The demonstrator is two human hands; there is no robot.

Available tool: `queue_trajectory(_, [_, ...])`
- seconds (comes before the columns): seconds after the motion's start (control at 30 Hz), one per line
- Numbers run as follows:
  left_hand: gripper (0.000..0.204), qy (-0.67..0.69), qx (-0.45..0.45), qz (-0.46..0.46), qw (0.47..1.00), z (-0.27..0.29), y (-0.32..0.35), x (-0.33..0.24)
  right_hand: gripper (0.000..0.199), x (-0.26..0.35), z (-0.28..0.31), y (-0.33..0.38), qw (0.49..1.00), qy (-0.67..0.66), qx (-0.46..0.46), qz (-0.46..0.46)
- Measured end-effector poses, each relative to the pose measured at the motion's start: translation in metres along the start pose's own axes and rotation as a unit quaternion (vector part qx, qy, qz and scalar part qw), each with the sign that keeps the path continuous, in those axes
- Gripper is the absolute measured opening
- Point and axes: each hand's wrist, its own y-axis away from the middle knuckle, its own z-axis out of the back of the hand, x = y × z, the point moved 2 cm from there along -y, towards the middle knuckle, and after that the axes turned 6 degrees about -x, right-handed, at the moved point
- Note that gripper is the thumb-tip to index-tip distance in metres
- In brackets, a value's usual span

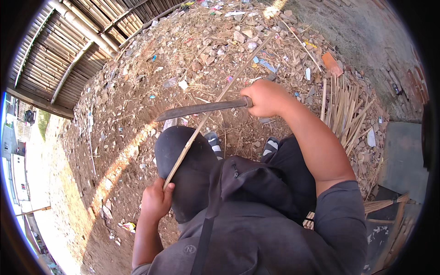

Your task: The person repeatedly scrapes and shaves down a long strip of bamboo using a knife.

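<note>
My left hand is closed round the near end of a long, thin bamboo strip. The strip slants up and away to the right, over my dark-clothed knee. In my right hand is the handle of a machete, gripped in a fist. Its dark blade points left and crosses the strip a little beyond the knee. Whether blade and strip touch there, I cannot tell. Below them my sandalled feet rest on the ground.
Several split bamboo strips lie in a pile at the right, near an orange brick. Stones and litter cover the ground ahead. A bamboo wall stands at the far left, and a grey board lies at the right.
</note>
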Motion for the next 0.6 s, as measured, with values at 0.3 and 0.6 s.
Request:
queue_trajectory(0.3, [0.037,-0.034,0.007,0.020,0.999,0.005,0.004,-0.008,0.032,-0.074,0.005,0.011,0.977,-0.035,-0.156,-0.141])
queue_trajectory(0.6, [0.057,0.098,0.055,0.040,0.993,0.010,-0.012,0.002,0.044,-0.083,0.015,0.004,0.958,-0.156,-0.119,-0.211])
